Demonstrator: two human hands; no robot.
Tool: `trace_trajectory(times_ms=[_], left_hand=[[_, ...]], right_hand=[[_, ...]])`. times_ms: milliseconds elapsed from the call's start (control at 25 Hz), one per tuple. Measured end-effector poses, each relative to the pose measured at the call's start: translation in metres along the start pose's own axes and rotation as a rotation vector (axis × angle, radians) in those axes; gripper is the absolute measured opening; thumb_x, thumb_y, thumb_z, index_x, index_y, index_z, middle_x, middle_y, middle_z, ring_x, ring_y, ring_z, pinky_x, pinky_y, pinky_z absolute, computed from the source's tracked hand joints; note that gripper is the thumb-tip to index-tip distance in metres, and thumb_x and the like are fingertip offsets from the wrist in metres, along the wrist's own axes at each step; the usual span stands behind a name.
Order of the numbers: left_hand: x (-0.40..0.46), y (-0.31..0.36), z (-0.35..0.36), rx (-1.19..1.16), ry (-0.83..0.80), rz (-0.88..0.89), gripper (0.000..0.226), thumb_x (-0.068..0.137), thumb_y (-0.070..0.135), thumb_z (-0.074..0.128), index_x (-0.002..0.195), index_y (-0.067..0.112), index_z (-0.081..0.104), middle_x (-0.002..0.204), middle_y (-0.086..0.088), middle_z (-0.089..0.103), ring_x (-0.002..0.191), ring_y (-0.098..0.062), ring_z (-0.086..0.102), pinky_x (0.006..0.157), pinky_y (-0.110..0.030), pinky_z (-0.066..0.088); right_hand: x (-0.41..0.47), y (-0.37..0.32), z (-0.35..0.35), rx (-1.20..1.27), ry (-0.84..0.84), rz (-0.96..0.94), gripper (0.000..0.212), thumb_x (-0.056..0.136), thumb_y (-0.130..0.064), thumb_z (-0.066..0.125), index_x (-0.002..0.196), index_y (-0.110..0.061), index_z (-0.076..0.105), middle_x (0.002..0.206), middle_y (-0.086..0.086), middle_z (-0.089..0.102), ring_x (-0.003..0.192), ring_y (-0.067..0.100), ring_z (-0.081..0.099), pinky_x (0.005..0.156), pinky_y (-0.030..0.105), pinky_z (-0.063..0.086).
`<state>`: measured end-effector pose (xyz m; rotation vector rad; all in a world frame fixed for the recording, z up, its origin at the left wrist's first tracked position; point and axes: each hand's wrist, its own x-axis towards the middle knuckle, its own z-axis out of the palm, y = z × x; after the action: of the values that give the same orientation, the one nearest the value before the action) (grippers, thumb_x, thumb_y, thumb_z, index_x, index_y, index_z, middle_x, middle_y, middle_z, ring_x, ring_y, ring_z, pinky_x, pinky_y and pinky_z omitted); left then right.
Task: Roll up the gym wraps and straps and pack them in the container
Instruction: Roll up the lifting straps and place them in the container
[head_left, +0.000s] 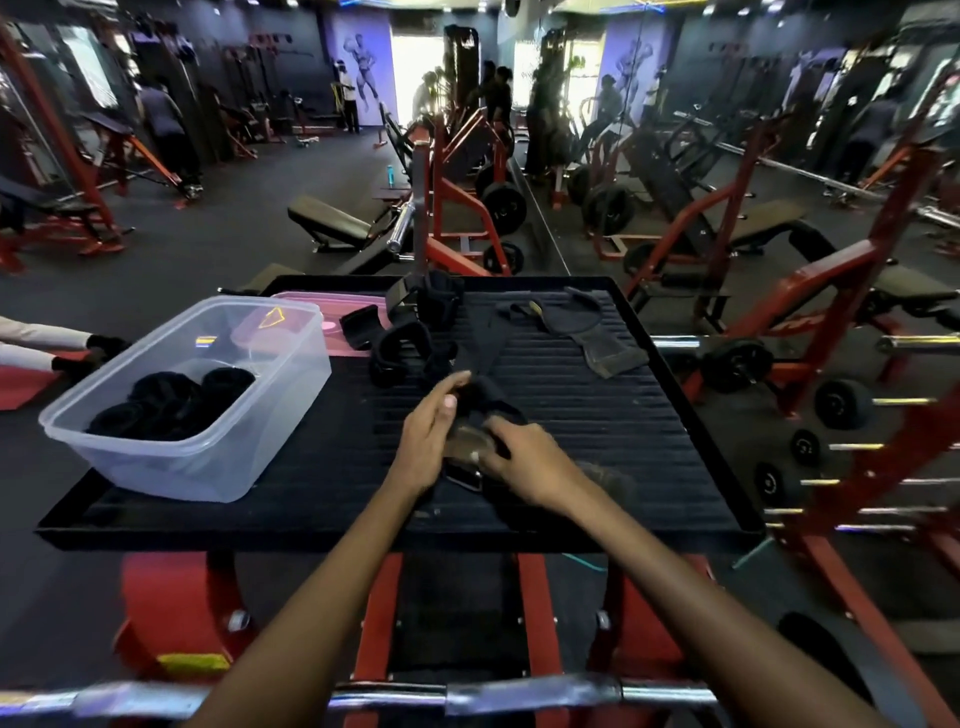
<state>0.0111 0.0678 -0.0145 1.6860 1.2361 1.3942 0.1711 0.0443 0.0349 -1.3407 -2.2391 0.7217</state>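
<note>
Both hands' grip (457, 441) (curled) around strap (485, 397)

Gym hall, dark rubber floor (249, 228). Red-framed weight machines (457, 197) in rows left and right, black weight plates (503, 208) on their pegs. Black padded incline bench (327, 221) mid-floor. Large wall mirror (727, 130) on the right. Bright window (415, 67) at the far end, bodybuilder mural (363, 67) beside it. Chrome barbell (467, 696) across the near edge.
</note>
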Motion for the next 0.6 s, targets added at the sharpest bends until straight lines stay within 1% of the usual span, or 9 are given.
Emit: trace_trajectory(times_ms=[40, 120, 160, 200, 240, 320, 360, 480, 600], left_hand=[[-0.001, 0.002, 0.0, 0.012, -0.068, -0.008, 0.04, 0.09, 0.052, 0.037, 0.118, 0.032, 0.058, 0.124, 0.01, 0.059, 0.119, 0.003, 0.051, 0.104, -0.021, 0.038], [-0.002, 0.001, 0.0, 0.092, -0.121, -0.007, 0.033, 0.092, 0.043, 0.04, 0.112, 0.028, 0.061, 0.117, 0.012, 0.06, 0.11, 0.011, 0.053, 0.101, -0.023, 0.041], [-0.002, 0.001, 0.0, 0.15, -0.113, 0.014, 0.033, 0.092, 0.04, 0.041, 0.113, 0.023, 0.061, 0.117, 0.011, 0.06, 0.11, 0.008, 0.053, 0.102, -0.025, 0.041], [-0.002, 0.001, -0.002, 0.224, -0.093, 0.055, 0.036, 0.092, 0.039, 0.042, 0.116, 0.02, 0.06, 0.121, 0.009, 0.058, 0.115, 0.003, 0.052, 0.103, -0.025, 0.04], [-0.002, 0.001, -0.002, 0.301, -0.081, 0.114, 0.04, 0.092, 0.041, 0.042, 0.12, 0.017, 0.058, 0.128, 0.006, 0.055, 0.123, -0.004, 0.049, 0.106, -0.023, 0.037], [0.0, 0.0, -0.001, 0.439, -0.109, 0.247, 0.047, 0.092, 0.044, 0.042, 0.129, 0.017, 0.053, 0.143, 0.004, 0.044, 0.135, -0.007, 0.035, 0.113, -0.023, 0.026], [0.001, 0.0, 0.001, 0.497, -0.147, 0.275, 0.049, 0.092, 0.047, 0.041, 0.13, 0.018, 0.053, 0.146, 0.004, 0.041, 0.138, -0.005, 0.03, 0.116, -0.026, 0.022], [0.003, -0.004, 0.004, 0.573, -0.204, 0.208, 0.056, 0.092, 0.057, 0.03, 0.122, 0.02, 0.059, 0.146, 0.008, 0.041, 0.138, -0.003, 0.027, 0.117, -0.037, 0.021], [0.004, -0.007, 0.004, 0.579, -0.191, 0.189, 0.057, 0.092, 0.058, 0.029, 0.118, 0.02, 0.062, 0.147, 0.011, 0.04, 0.138, -0.004, 0.03, 0.116, -0.036, 0.021]], right_hand=[[0.014, 0.002, -0.004, -0.001, -0.076, 0.009, 0.023, 0.09, -0.028, 0.059, 0.101, -0.008, 0.061, 0.094, 0.01, 0.066, 0.083, 0.018, 0.06, 0.064, 0.025, 0.039], [0.045, 0.012, -0.019, 0.149, -0.087, 0.078, 0.022, 0.088, -0.03, 0.062, 0.085, -0.008, 0.064, 0.082, 0.008, 0.066, 0.07, 0.014, 0.059, 0.059, 0.021, 0.041], [0.061, 0.019, -0.028, 0.266, -0.038, 0.139, 0.02, 0.09, -0.026, 0.061, 0.079, -0.009, 0.063, 0.076, 0.007, 0.065, 0.065, 0.015, 0.059, 0.06, 0.023, 0.045], [0.077, 0.028, -0.036, 0.352, 0.047, 0.21, 0.019, 0.091, -0.021, 0.057, 0.076, -0.01, 0.062, 0.073, 0.008, 0.065, 0.063, 0.019, 0.061, 0.062, 0.03, 0.048], [0.094, 0.041, -0.043, 0.345, 0.154, 0.262, 0.018, 0.091, -0.016, 0.055, 0.076, -0.009, 0.062, 0.075, 0.009, 0.065, 0.067, 0.024, 0.063, 0.068, 0.036, 0.05], [0.126, 0.073, -0.052, 0.088, 0.321, 0.333, 0.012, 0.088, -0.015, 0.056, 0.087, -0.006, 0.064, 0.091, 0.013, 0.067, 0.089, 0.029, 0.063, 0.081, 0.04, 0.049], [0.139, 0.085, -0.054, 0.005, 0.344, 0.356, 0.016, 0.088, -0.018, 0.058, 0.095, -0.005, 0.063, 0.101, 0.015, 0.066, 0.097, 0.031, 0.061, 0.085, 0.04, 0.049], [0.175, 0.107, -0.049, -0.111, 0.287, 0.367, 0.037, 0.088, -0.024, 0.061, 0.116, -0.001, 0.053, 0.121, 0.02, 0.056, 0.113, 0.034, 0.053, 0.093, 0.04, 0.044], [0.205, 0.116, -0.046, -0.166, 0.282, 0.342, 0.049, 0.089, -0.02, 0.06, 0.131, -0.003, 0.043, 0.135, 0.021, 0.043, 0.124, 0.037, 0.045, 0.101, 0.041, 0.039]])
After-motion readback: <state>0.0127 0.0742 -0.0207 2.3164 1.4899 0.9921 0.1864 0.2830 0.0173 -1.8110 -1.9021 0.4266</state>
